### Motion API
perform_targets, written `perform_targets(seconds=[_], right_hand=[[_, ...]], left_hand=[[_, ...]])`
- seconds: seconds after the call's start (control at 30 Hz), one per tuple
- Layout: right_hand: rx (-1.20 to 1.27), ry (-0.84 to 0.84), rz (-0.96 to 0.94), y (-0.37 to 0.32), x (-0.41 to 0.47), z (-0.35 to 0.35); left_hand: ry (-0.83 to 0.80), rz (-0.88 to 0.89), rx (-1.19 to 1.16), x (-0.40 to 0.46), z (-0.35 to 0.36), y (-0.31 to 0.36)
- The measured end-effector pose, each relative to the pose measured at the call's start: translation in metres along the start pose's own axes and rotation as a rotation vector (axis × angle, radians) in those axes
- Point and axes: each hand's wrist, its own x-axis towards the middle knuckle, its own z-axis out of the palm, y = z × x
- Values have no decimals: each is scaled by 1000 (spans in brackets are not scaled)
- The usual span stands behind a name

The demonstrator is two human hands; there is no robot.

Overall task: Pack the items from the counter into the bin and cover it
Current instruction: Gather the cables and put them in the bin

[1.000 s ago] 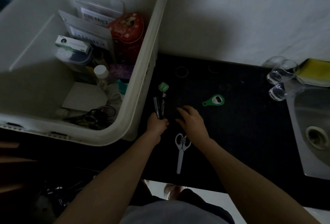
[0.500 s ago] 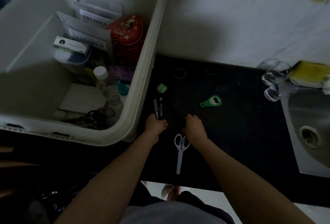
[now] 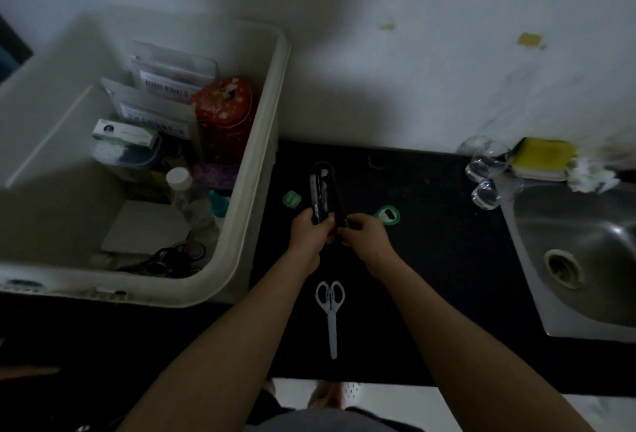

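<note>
Bin (image 3: 261, 142): white plastic, smooth, matt. Counter (image 3: 430, 242): black, matt. Sink (image 3: 585, 259): brushed metal with a dull sheen. Glasses (image 3: 485, 163): clear and glossy. Scissors (image 3: 331, 307): pale plastic handles. Bottle opener (image 3: 389, 215): green plastic. Sponge (image 3: 542, 156): yellow, porous.

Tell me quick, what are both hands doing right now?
Left hand: gripping a bundle of dark pens.
Right hand: fingers curled on a dark item beside the pens; what it is cannot be told.
</note>
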Motion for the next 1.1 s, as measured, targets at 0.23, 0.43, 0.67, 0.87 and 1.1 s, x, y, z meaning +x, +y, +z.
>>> perform_targets(seconds=[0.23,0.43,0.67,0.87,1.1], right_hand=[[-104,227,-333,-74,-13,-58],[-339,351,-551,-126,-33,-80],[-454,352,-718,-207,-45,-35],[-436,132,-799,-260,-48,51],[-85,78,-652,-299,-28,140]], left_hand=[[13,262,-65,-17,62,86],[-42,395,-127,-37,68,144],[22,599,-88,-53,-7,211],[206,731,187,-52,-122,249],[53,616,624,-42,-271,260]])
